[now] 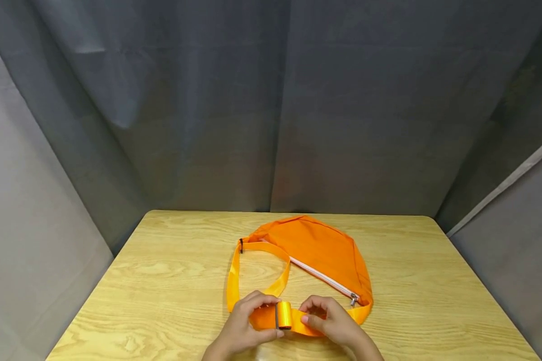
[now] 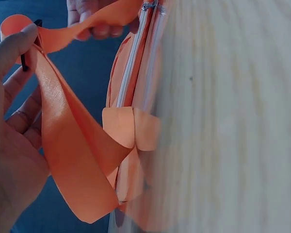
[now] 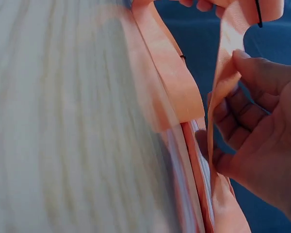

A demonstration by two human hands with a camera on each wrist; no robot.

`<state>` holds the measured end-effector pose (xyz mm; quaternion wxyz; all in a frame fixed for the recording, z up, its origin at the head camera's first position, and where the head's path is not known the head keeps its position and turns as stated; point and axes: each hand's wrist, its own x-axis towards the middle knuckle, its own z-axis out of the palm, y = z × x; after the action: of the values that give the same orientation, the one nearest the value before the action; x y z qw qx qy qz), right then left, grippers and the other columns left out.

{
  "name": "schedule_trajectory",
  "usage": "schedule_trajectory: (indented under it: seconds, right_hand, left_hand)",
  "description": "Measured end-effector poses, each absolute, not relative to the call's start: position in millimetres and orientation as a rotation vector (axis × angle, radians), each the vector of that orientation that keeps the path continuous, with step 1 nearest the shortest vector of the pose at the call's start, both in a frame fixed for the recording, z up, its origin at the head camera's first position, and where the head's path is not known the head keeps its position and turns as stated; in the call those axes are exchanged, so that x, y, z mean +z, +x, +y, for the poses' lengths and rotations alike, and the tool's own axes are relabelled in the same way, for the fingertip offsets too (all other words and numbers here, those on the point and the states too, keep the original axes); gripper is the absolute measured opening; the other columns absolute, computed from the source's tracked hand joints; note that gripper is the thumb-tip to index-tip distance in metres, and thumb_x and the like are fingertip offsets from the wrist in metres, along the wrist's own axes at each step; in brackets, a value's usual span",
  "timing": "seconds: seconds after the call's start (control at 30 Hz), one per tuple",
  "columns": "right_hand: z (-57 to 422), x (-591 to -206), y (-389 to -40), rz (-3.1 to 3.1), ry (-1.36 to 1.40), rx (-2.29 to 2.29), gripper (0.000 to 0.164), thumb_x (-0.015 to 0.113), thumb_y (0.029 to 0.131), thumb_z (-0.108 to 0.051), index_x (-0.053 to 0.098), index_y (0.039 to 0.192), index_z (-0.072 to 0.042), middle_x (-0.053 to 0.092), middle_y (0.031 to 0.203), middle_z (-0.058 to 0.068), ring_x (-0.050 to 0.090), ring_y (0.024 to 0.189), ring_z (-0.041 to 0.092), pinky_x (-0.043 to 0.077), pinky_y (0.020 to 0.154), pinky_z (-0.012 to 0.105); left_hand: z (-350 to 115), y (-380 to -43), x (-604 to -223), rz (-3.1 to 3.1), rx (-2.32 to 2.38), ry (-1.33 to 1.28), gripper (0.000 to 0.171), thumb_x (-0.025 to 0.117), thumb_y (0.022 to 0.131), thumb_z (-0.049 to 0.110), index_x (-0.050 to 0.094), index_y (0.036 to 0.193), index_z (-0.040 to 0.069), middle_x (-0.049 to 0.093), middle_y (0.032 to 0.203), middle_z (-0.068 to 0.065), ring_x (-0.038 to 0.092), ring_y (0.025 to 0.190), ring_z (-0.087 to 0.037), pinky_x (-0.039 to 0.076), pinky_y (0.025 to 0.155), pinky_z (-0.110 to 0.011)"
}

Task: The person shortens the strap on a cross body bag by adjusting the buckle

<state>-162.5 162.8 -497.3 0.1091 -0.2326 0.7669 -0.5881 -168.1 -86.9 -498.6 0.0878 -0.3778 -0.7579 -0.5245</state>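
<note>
An orange waist bag (image 1: 316, 245) lies on the table with its pale zipper (image 1: 322, 276) facing the near side. Its yellow-orange strap (image 1: 232, 286) loops from the bag's left end round to the near side. My left hand (image 1: 248, 323) pinches a dark strap buckle (image 2: 24, 60) between thumb and fingers, with a short loop of strap (image 1: 284, 315) standing up through it. Just to the right, my right hand (image 1: 329, 321) pinches the strap (image 3: 228, 63) between thumb and fingers. From there the strap runs to the bag's right end, beside the zipper pull (image 1: 354, 301).
The bag rests on a light wood-grain table (image 1: 162, 281). Dark grey curtains (image 1: 208, 125) hang behind the far edge, and paler grey panels (image 1: 31, 225) stand at the sides. A small black slider (image 1: 241, 244) sits on the strap near the bag's left end.
</note>
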Motion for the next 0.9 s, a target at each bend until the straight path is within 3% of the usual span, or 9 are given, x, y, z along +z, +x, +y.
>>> schedule_trajectory:
  seconds: [0.23,0.4,0.57,0.73,0.9]
  right_hand:
    - [153,-496,-165,2.185,-0.739,-1.821,0.010,0.059,0.090,-0.007,0.061,0.097,0.001,0.061,0.088,0.012,0.054,0.077,0.011,0.046,0.067,0.025]
    - [152,-495,-163,2.211,-0.707,-1.814,0.012,0.059,0.091,-0.007,0.062,0.100,-0.001,0.062,0.093,0.009,0.054,0.081,0.014,0.046,0.070,0.026]
    - [153,-490,-159,2.272,-0.696,-1.794,0.033,0.068,0.085,-0.012,0.058,0.116,-0.003,0.060,0.104,0.007,0.055,0.093,0.019,0.045,0.082,0.029]
    - [148,-487,-152,2.448,-0.801,-1.685,0.061,0.076,0.077,-0.027,0.051,0.130,-0.013,0.058,0.111,0.000,0.053,0.097,0.018,0.041,0.086,0.032]
    - [142,-489,-150,2.540,-0.909,-1.672,0.060,0.078,0.075,-0.030,0.055,0.128,-0.017,0.057,0.120,-0.003,0.054,0.098,0.017,0.044,0.084,0.033]
  left_hand:
    - [-86,-170,-500,-2.229,-1.549,-1.149,0.048,0.082,0.071,0.023,0.061,0.114,0.018,0.061,0.104,0.005,0.058,0.090,-0.014,0.049,0.075,-0.029]
    - [-86,-170,-501,-2.273,-1.539,-1.128,0.047,0.082,0.071,0.026,0.061,0.114,0.019,0.061,0.105,0.007,0.057,0.092,-0.011,0.048,0.077,-0.028]
    - [-87,-172,-500,-2.298,-1.492,-1.116,0.047,0.081,0.072,0.029,0.061,0.113,0.019,0.061,0.106,0.007,0.057,0.095,-0.011,0.047,0.080,-0.029]
    - [-87,-172,-498,-2.319,-1.458,-1.096,0.049,0.082,0.069,0.030,0.062,0.112,0.017,0.061,0.105,0.008,0.058,0.097,-0.011,0.046,0.084,-0.030]
    - [-84,-171,-498,-2.268,-1.479,-1.104,0.054,0.086,0.061,0.020,0.063,0.110,0.011,0.063,0.102,0.003,0.060,0.095,-0.016,0.047,0.084,-0.032]
